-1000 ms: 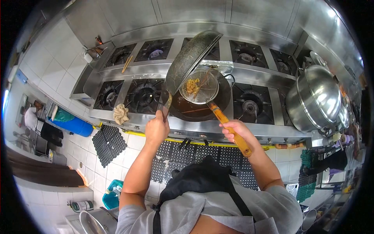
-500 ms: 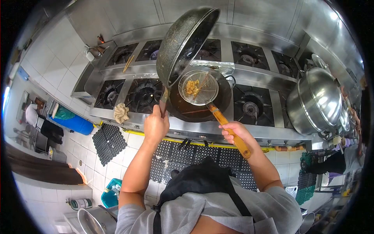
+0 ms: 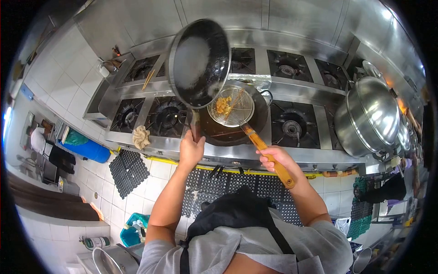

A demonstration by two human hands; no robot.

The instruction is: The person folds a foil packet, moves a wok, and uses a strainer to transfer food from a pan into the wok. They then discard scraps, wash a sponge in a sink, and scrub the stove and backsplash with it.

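My left hand point(image 3: 190, 150) is closed around the handle of a dark wok point(image 3: 198, 64), raised above the stove with its blackened inside facing me. In my right hand point(image 3: 279, 160) is the wooden handle of a wire mesh strainer point(image 3: 242, 101). Golden-brown fried bits point(image 3: 223, 105) lie in the strainer's basket. Beneath it a second, larger wok point(image 3: 261, 114) sits on the stove with brown liquid in it. The raised wok's lower rim overlaps the left edge of the strainer in this view.
Gas burners point(image 3: 292, 127) line the steel stove point(image 3: 219, 154). A crumpled cloth point(image 3: 141, 137) lies on its front edge at left, with chopsticks point(image 3: 148, 79) farther back. A large steel pot with a domed lid point(image 3: 367, 118) stands at right. Another person point(image 3: 52, 148) is at far left.
The raised wok has swung left and turned from its tilted side view so that its inside faces me. My right hand and the strainer have barely moved.
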